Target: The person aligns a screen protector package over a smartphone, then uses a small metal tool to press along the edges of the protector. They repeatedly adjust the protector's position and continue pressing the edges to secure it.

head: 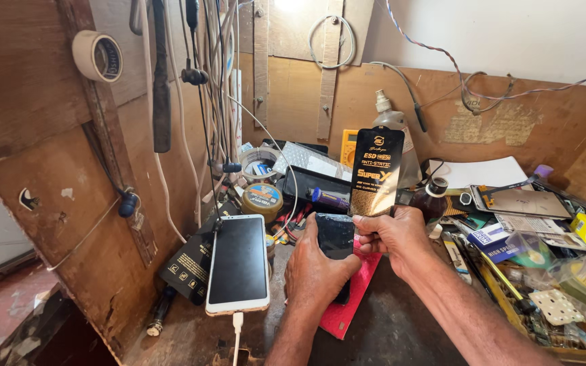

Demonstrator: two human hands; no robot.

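Phone (335, 238), dark and glossy, lies on a red mat (348, 298), gripped by the left hand (315, 271). Right hand (393, 234) pinches a black sleeve (375, 173) upright at its lower edge. That light pinch could slip, dropping the sleeve among cluttered tools; a white phone (238, 263) charges nearby.

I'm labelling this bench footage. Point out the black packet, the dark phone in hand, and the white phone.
black packet (375, 173), head view, middle of its printed front
dark phone (336, 235), head view, upper part of its screen
white phone (239, 261), head view, centre of its dark screen
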